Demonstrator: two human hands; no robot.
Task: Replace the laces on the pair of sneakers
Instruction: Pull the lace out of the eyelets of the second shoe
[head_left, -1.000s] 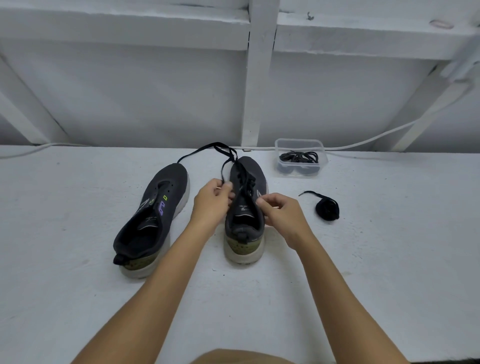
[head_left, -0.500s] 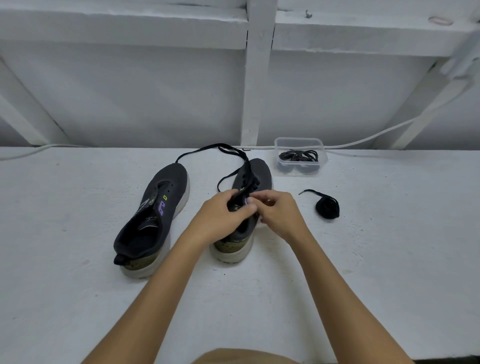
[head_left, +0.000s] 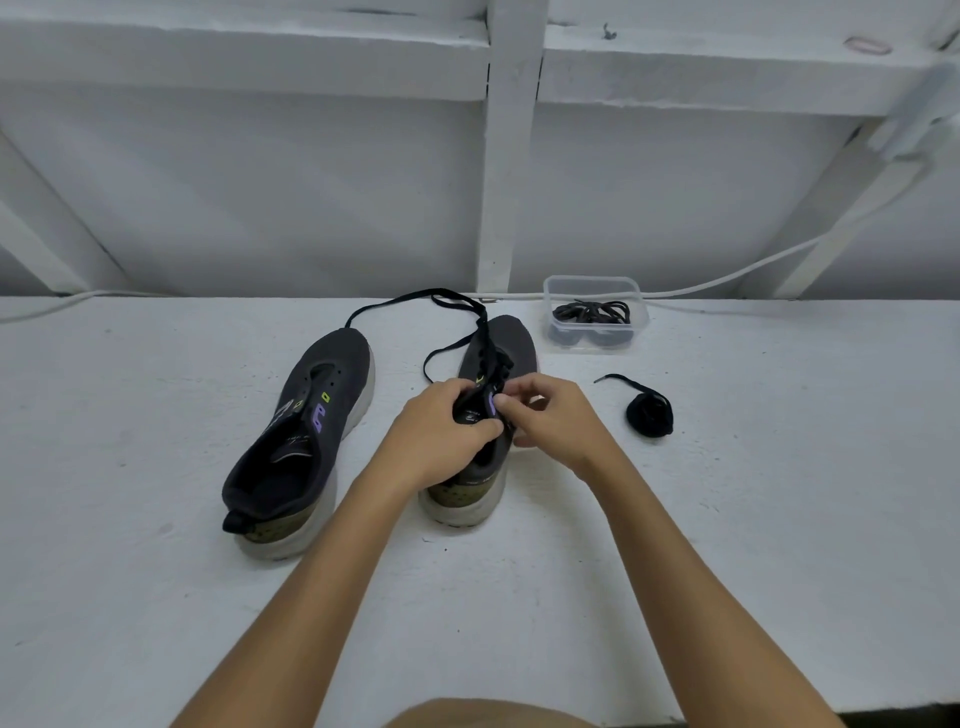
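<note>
Gripping the right sneaker (head_left: 511, 343), left hand (head_left: 441, 436) and right hand (head_left: 556, 415) pinch its lace (head_left: 457, 306), hiding the eyelets; coiled lace (head_left: 649, 413) and lace tub (head_left: 595, 314) sit nearby.

White table (head_left: 156, 597) — rough painted top, speckled with small dark marks. White wall (head_left: 260, 197) rose behind it, crossed by a horizontal beam (head_left: 234, 57) and split by an upright post (head_left: 511, 156). Diagonal braces stood at far left (head_left: 47, 218) and far right (head_left: 852, 208). A white cable (head_left: 753, 267) ran along the back edge of the table and climbed toward the upper right. A small pinkish loop (head_left: 874, 45) lay on the ledge at top right — too blurred to identify.
</note>
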